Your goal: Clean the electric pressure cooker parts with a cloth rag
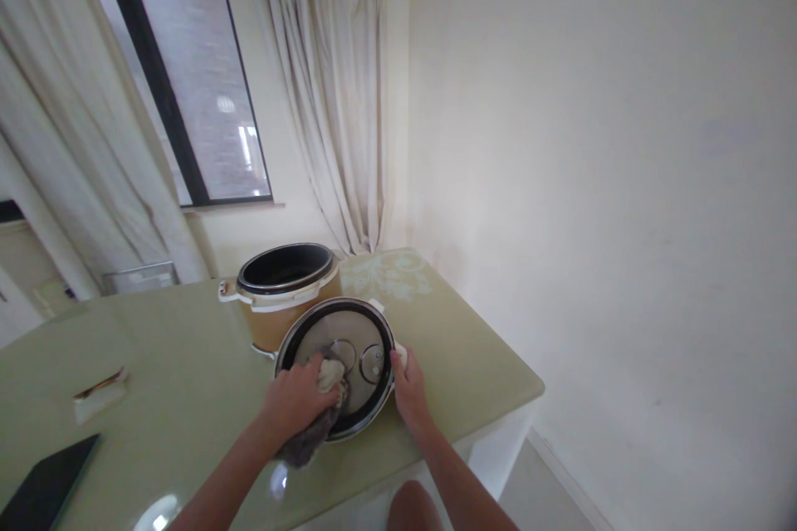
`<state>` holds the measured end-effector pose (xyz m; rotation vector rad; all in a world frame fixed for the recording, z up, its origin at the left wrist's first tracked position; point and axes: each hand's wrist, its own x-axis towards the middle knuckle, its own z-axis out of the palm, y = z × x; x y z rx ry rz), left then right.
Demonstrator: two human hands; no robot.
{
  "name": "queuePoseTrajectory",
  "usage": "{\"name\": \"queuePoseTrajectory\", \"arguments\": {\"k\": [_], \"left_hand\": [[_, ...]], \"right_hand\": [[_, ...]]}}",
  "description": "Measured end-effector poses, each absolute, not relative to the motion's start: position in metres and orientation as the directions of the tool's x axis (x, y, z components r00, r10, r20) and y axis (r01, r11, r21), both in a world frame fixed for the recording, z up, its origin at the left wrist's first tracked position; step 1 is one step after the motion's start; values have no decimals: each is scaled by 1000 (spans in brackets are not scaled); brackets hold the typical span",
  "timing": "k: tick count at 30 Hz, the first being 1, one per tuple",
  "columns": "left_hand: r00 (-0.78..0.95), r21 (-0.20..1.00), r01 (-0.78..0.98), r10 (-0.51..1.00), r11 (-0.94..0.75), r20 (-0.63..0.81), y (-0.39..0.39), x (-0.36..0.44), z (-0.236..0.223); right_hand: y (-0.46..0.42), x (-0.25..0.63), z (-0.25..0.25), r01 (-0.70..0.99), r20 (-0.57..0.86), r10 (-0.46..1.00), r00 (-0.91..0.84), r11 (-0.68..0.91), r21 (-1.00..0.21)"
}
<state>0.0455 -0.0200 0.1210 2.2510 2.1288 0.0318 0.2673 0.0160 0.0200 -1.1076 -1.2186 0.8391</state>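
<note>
A round metal pot lid [349,340] with a dark rim lies upside down on the pale green table [187,365]. My left hand [295,400] is closed on a grey-and-white cloth [311,438] and presses it onto the lid's inner face. My right hand [408,388] grips the lid's right edge at its white handle [401,355]. Just behind the lid stands an open tan cooker pot [283,290] with a dark inside.
A folded packet [100,392] and a dark flat slab [46,488] lie at the table's left. The table's right edge drops off near a bare wall. Curtains [336,83] and a window [193,91] stand behind.
</note>
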Motion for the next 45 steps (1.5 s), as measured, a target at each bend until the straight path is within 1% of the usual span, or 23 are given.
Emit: {"name": "queuePoseTrajectory", "arguments": {"k": [1, 3, 5, 7, 9, 12, 14, 15, 17, 19, 21, 23, 25, 28, 30, 31, 33, 35, 37, 39, 40, 43, 45], "left_hand": [[108, 94, 990, 993, -103, -46, -23, 49, 118], [210, 193, 961, 976, -196, -55, -27, 59, 110], [268, 295, 921, 963, -255, -4, -27, 72, 102], [270, 374, 883, 959, -284, 90, -23, 85, 94], [252, 412, 856, 948, -312, 196, -16, 95, 88], [194, 399, 854, 915, -335, 353, 1, 102, 87], [116, 362, 882, 884, -301, 453, 17, 102, 95], [92, 321, 904, 862, -282, 498, 26, 101, 101], [143, 172, 945, 822, -280, 550, 40, 94, 115], [277, -15, 948, 804, -317, 526, 49, 80, 127], [356, -133, 933, 805, -335, 473, 50, 61, 133], [356, -175, 935, 822, -310, 445, 43, 41, 132], [303, -175, 952, 850, -251, 431, 29, 27, 126], [145, -110, 988, 921, -112, 361, 6, 20, 118], [53, -44, 998, 968, -44, 245, -7, 23, 115], [37, -11, 999, 985, -35, 169, -12, 27, 114], [64, 72, 995, 997, -66, 34, -20, 36, 111], [138, 176, 976, 990, -132, -26, -23, 50, 105], [201, 277, 941, 979, -197, 12, -23, 67, 97], [223, 335, 909, 968, -249, 115, -18, 83, 87], [227, 345, 897, 958, -276, 177, -14, 90, 83], [221, 306, 890, 905, -339, 363, 4, 98, 81], [152, 259, 920, 878, -294, 454, 20, 95, 92]], "right_hand": [[16, 267, 21, 63, 284, 942, 182, 277, -959], [17, 267, 22, 58, 281, 945, 166, 275, -960], [18, 268, 23, 54, 287, 947, 144, 282, -958], [19, 270, 23, 46, 302, 945, 126, 299, -953], [20, 271, 23, 36, 319, 941, 114, 317, -948], [19, 271, 21, 35, 344, 932, 115, 342, -939], [18, 270, 19, 50, 354, 929, 107, 351, -935], [18, 270, 19, 64, 355, 930, 98, 350, -935], [18, 269, 18, 93, 341, 937, 79, 333, -938], [19, 270, 16, 100, 323, 942, 88, 314, -944], [21, 272, 15, 79, 316, 941, 123, 308, -948], [22, 272, 14, 51, 319, 936, 147, 314, -948], [22, 272, 14, 35, 321, 933, 161, 320, -947], [20, 270, 14, 39, 320, 930, 179, 319, -947], [18, 269, 16, 47, 316, 930, 185, 313, -949], [17, 268, 16, 48, 313, 932, 184, 310, -950], [15, 268, 17, 49, 306, 934, 186, 303, -952], [15, 269, 17, 52, 307, 935, 180, 303, -952], [15, 271, 18, 66, 318, 933, 165, 312, -948], [16, 273, 19, 85, 330, 931, 157, 320, -944], [16, 274, 20, 93, 333, 929, 160, 322, -942], [16, 274, 20, 101, 344, 922, 176, 330, -938], [15, 273, 19, 110, 352, 922, 163, 338, -935]]}}
